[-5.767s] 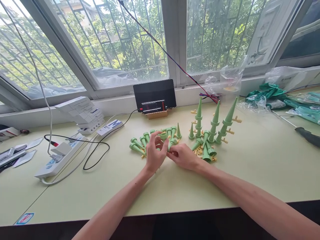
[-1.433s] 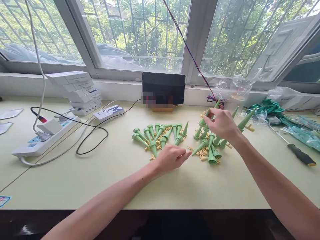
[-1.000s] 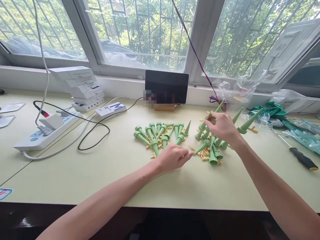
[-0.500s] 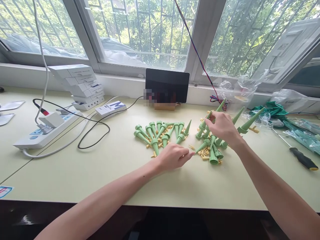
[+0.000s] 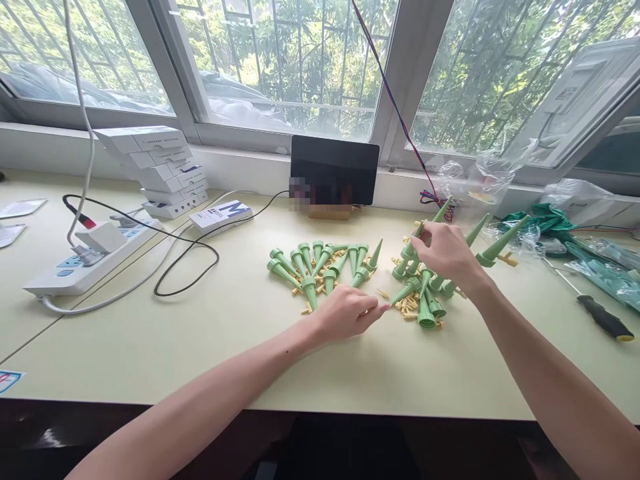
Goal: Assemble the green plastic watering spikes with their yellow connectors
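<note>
Green plastic spikes with yellow valve pieces lie on the pale table in two groups. In the left group, several green spikes fan out over yellow pieces. The right group has more green spikes, some lying and some pointing up, around loose yellow pieces. My left hand rests between the groups, fingers closed on the tip of a green spike. My right hand is over the back of the right group, thumb and fingers pinching an upright green spike.
A dark tablet stands at the back. Stacked white boxes, a flat white box and a power strip with cables sit left. Plastic bags and a screwdriver lie right.
The view has shifted very slightly. Both hands keep nearly the same places and grips, and the spikes have not visibly moved.
</note>
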The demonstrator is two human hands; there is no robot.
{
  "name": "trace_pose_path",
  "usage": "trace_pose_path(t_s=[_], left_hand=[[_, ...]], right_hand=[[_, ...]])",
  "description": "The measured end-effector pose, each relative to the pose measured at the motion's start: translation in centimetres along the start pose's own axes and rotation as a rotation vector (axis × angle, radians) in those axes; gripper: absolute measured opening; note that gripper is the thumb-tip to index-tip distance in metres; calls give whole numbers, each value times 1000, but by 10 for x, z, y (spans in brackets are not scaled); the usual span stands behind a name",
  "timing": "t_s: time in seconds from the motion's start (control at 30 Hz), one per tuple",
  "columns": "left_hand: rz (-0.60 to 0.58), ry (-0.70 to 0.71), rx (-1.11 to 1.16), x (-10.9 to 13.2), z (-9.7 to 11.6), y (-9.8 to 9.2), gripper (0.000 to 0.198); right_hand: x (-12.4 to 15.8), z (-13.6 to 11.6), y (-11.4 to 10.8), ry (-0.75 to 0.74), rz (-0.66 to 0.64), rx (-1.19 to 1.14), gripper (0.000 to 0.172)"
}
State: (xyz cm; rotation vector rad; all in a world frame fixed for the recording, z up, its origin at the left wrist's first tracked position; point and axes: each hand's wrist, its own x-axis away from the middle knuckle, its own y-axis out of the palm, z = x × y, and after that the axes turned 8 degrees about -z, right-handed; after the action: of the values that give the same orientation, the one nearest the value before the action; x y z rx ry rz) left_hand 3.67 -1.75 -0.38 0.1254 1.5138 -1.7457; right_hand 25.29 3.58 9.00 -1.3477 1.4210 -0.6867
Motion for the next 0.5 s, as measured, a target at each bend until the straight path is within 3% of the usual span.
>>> trace_pose_path(t_s=[0.27, 0.5], left_hand=[[5, 8, -13, 0, 1, 0, 48], [1, 11, -5, 0, 1, -1, 48]], right_hand=[[4, -3, 1, 22, -77, -2, 16], [7, -3, 3, 17, -53, -13, 18]])
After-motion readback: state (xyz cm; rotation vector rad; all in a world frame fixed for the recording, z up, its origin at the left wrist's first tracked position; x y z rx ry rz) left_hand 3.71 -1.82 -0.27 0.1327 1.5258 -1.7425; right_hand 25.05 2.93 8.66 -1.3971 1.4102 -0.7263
